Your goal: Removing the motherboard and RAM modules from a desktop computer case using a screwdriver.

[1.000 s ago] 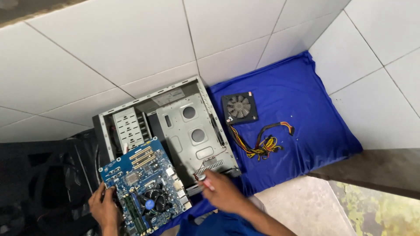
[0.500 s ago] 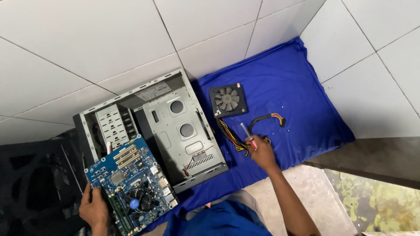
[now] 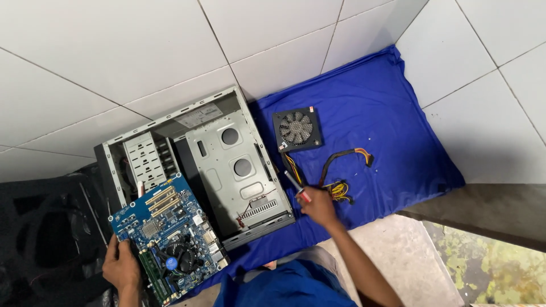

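Left grip: left hand closed on the lower left edge of the blue motherboard, thumb on top of the board.
Right grip: right hand wrapped round a screwdriver with a red and white handle, its shaft pointing up and away toward the wires.
Head view, motherboard: held tilted over the near left corner of the open computer case, fan and cooler side up, its far edge overlapping the case's drive bay.
Head view, case: grey metal, lying on its side on the tiled floor, its right part resting on the left edge of the blue cloth.
Head view, cloth: spread over the floor to the right of the case, reaching a dark ledge at its near right corner.
Head view, power supply: black box with a round fan grille, lying on the cloth near its far left part, just beside the case.
Head view, wires: a yellow and black bundle runs from the box toward the right hand and ends just beside it.
Head view, person: blue clothing at the bottom edge, between the arms.
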